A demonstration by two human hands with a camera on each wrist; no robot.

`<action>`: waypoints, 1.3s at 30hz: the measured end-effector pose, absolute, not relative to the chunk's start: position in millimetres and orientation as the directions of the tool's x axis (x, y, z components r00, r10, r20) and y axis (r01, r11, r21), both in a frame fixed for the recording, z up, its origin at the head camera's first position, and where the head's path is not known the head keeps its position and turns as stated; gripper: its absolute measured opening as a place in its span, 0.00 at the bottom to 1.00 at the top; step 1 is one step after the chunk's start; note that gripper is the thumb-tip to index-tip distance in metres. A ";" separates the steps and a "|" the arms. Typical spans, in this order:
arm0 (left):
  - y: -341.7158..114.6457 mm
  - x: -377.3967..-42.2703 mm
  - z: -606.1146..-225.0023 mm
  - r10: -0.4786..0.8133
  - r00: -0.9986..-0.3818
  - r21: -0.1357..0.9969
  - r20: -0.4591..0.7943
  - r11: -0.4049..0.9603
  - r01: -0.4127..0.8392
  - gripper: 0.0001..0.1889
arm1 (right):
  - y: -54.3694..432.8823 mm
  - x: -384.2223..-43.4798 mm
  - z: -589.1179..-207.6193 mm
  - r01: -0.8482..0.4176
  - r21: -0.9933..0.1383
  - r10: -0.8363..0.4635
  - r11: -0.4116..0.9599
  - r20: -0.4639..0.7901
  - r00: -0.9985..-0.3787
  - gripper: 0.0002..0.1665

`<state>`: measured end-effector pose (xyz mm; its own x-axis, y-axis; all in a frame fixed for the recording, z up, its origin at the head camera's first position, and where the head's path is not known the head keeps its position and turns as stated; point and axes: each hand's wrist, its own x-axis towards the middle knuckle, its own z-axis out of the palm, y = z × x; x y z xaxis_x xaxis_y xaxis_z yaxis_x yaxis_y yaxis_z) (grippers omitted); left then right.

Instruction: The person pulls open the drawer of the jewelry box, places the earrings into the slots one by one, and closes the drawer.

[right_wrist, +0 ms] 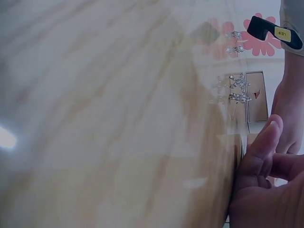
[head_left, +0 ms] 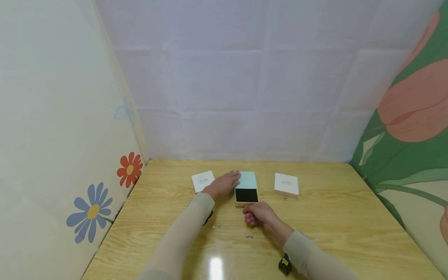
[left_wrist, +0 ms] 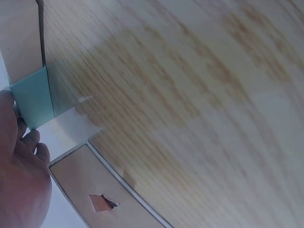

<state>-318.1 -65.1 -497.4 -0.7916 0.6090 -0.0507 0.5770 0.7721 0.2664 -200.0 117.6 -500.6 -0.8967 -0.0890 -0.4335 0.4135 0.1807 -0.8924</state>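
A small drawer box stands midway along the table, with a turquoise sleeve [head_left: 247, 179] behind and a black-lined drawer [head_left: 246, 195] out towards me. My left hand [head_left: 224, 184] lies at the sleeve's far left side, its fingers straight and touching it. In the left wrist view its fingertips meet the turquoise corner [left_wrist: 35, 102]. At the drawer's front edge my right hand [head_left: 259, 214] has curled fingers and pinches there; the exact spot it grips is hidden. Two pairs of small shiny earrings lie nearer me, one pair [head_left: 216, 226] to the left, the other [head_left: 249, 235] below my right hand.
One white box [head_left: 202, 180] stands beyond my left forearm, and another white box [head_left: 286, 185] stands to the right. A white sheet [head_left: 224, 97] hangs behind the table [head_left: 336, 217], and flowered cloth [head_left: 413, 109] lines the right side.
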 end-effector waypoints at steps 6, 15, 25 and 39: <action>-64.4 -319.1 -497.5 0.614 -0.788 0.265 -0.043 0.768 0.583 0.28 | 121.9 -198.3 -498.9 0.394 -0.894 -0.128 0.215 -0.425 -0.896 0.15; -64.6 -319.3 -498.0 0.617 -0.786 0.261 -0.038 0.766 0.588 0.28 | 131.6 -195.1 -494.6 0.295 -0.902 -0.261 0.316 -0.381 -0.887 0.14; -64.8 -318.2 -497.1 0.620 -0.784 0.251 -0.042 0.766 0.592 0.28 | 149.0 -189.8 -488.3 0.105 -0.908 -0.469 0.406 -0.306 -0.829 0.15; -64.9 -319.0 -498.6 0.618 -0.785 0.222 -0.044 0.772 0.596 0.28 | 167.8 -178.3 -488.9 -0.315 -0.779 -0.647 0.542 -0.147 -0.748 0.23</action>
